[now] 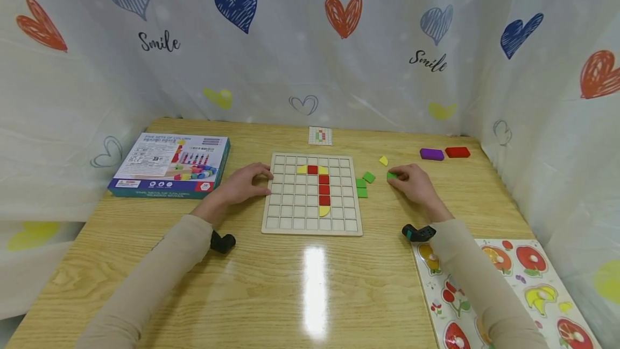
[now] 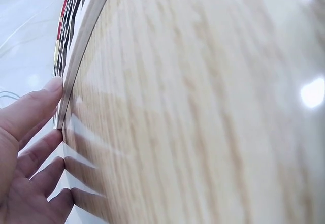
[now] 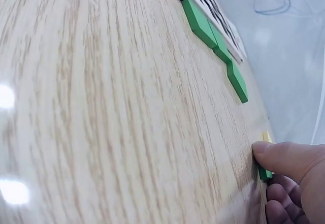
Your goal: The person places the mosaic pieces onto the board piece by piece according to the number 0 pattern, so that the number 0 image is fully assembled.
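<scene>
A wooden grid board lies mid-table, with a row and column of red squares and yellow quarter-round pieces in its cells. My left hand touches the board's left edge with thumb and fingertips, seen also in the left wrist view. To the right of the board, my right hand pinches a green square tile at the table top. Three more green tiles lie between that hand and the board, two of them against its right edge. A loose yellow piece lies just beyond the right hand.
A small pattern card lies behind the board. A boxed toy set sits at the left. Purple and red blocks lie at the back right. A fruit puzzle board is under the right forearm at the front right.
</scene>
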The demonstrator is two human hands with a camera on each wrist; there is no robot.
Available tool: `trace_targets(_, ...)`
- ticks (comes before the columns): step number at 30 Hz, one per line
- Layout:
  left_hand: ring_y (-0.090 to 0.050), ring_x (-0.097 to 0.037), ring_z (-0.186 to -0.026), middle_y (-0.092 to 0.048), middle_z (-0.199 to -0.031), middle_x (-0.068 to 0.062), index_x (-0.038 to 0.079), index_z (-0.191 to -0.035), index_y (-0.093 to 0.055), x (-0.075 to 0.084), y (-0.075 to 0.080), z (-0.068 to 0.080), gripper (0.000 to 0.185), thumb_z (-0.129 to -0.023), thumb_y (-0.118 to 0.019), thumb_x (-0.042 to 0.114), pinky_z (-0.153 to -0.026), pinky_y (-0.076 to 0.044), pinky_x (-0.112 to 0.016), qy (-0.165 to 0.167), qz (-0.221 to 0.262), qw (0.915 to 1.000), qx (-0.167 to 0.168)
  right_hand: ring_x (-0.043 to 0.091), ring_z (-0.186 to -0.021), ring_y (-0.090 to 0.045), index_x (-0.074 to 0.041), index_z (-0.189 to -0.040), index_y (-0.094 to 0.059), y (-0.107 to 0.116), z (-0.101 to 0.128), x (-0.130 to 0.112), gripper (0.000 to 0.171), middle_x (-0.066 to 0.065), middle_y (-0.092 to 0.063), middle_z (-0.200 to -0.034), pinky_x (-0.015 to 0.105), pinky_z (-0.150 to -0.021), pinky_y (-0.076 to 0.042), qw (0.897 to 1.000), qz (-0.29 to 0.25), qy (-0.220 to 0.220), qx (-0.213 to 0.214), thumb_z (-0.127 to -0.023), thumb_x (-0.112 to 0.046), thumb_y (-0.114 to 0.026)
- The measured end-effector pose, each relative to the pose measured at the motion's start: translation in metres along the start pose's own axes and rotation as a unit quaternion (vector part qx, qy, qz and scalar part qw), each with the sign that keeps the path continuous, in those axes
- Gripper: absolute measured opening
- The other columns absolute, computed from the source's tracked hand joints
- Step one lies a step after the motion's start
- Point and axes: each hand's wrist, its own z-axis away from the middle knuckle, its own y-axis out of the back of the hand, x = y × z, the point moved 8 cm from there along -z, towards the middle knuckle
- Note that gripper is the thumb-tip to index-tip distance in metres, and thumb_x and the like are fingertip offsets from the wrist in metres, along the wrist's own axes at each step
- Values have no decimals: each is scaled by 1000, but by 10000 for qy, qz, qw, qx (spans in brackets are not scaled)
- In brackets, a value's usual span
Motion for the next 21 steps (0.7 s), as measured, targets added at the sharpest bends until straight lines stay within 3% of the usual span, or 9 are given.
trace_targets(10, -25, -36, -144, -41, -150, -17, 5, -122, -62, 1, 0, 0, 34, -91, -71, 17, -117, -19, -51, -36, -28, 10000, -15, 34, -98, -56, 4, -118, -66, 1, -1, -1, 31, 22, -60, -107, 50, -87, -46, 10000, 46, 84, -18, -94, -16, -67)
trace_targets(18, -30, -42, -140, -43, -146, -22, 4, -119, -62, 7, 1, 3, 32, -91, -70, 17, -114, -24, -57, -356, -132, 9993, 58, 33, -94, -55, 5, -117, -65, 0, -1, -2, 29, 22, -57, -105, 46, -84, -45, 9999, 87, 142, -19, -95, -13, -65)
trace_targets(21, -29, -41, -141, -43, -147, -21, 5, -119, -63, 6, 0, 2, 32, -91, -70, 17, -114, -23, -55, -295, -110, 9995, 40, 33, -94, -55, 5, -118, -64, 0, 0, -1, 29, 23, -56, -106, 46, -84, -45, 9999, 63, 112, -14, -95, -13, -65)
